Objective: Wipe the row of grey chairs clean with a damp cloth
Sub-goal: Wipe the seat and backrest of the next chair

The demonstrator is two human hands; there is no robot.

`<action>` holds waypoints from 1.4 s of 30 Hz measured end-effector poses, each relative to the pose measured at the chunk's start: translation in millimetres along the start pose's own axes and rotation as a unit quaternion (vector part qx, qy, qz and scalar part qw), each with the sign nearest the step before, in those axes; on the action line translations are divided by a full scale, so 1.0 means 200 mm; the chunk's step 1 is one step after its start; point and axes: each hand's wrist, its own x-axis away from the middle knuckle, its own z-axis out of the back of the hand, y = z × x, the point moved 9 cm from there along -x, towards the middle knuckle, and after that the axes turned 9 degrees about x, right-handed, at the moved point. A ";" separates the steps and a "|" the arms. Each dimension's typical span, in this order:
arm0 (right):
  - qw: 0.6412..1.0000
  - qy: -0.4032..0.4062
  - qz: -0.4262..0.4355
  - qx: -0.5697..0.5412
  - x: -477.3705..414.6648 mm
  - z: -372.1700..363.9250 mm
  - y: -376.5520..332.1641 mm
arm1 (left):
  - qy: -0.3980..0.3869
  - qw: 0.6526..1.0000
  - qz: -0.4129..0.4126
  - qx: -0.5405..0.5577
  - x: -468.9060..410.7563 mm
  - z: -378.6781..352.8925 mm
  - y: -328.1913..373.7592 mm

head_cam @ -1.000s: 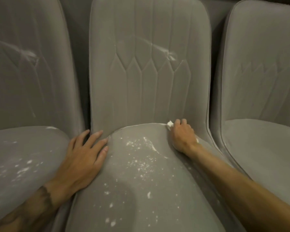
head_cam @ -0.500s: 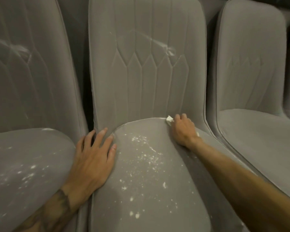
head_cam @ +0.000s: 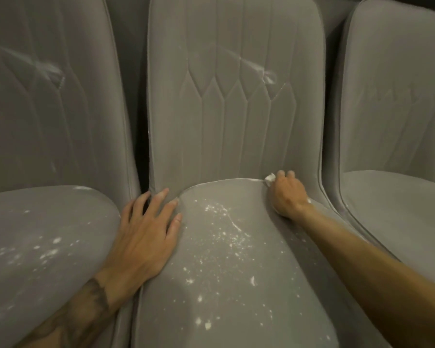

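Observation:
Three grey upholstered chairs stand side by side. The middle chair (head_cam: 236, 285) has white specks scattered over its seat and a pale smear on its backrest. My right hand (head_cam: 288, 195) grips a small white cloth (head_cam: 270, 179) at the seam where the middle seat meets the backrest, on the right side; only a bit of cloth shows past the fingers. Flat on the left edge of the middle seat rests my left hand (head_cam: 145, 237), fingers spread, reaching toward the gap by the left chair (head_cam: 43, 247), whose seat is also speckled white.
The right chair (head_cam: 397, 202) has a seat with almost no specks. Dark narrow gaps separate the chair backs. The left chair's backrest carries a pale smear near its upper part.
The view has shifted slightly. My right hand with the cloth stays at the back seam of the middle seat, and my left hand has stayed flat on the seat's left edge.

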 end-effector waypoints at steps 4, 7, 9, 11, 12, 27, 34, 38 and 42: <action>0.985 -0.001 0.160 -0.066 0.07 -0.02 -0.42 | -0.014 1.000 0.001 0.010 0.00 -0.01 -0.01; 0.972 -0.015 0.221 -0.079 0.10 -0.02 -0.41 | -0.021 1.000 0.012 0.006 0.01 -0.01 -0.01; 0.984 -0.006 0.170 -0.059 0.02 -0.02 -0.24 | -0.023 1.000 0.015 0.001 0.01 0.00 0.01; 0.995 0.002 0.093 -0.037 -0.07 -0.03 -0.10 | -0.021 1.000 0.018 0.002 0.01 0.02 0.03; 0.997 -0.002 0.071 -0.036 -0.09 -0.03 -0.09 | -0.019 1.000 0.020 0.003 0.01 0.03 0.03; 0.975 -0.006 0.207 -0.077 0.05 0.01 -0.42 | -0.004 1.000 0.015 -0.009 0.00 0.01 0.00; 0.920 -0.009 0.379 -0.100 0.36 0.02 -0.65 | -0.006 1.000 0.013 0.012 0.00 -0.01 -0.02; 0.959 0.005 0.277 -0.061 0.10 0.01 -0.38 | 0.009 1.000 0.009 0.002 0.00 -0.01 -0.01; 0.971 0.012 0.221 -0.085 0.09 0.00 -0.46 | 0.013 1.000 0.004 -0.001 0.00 -0.01 -0.01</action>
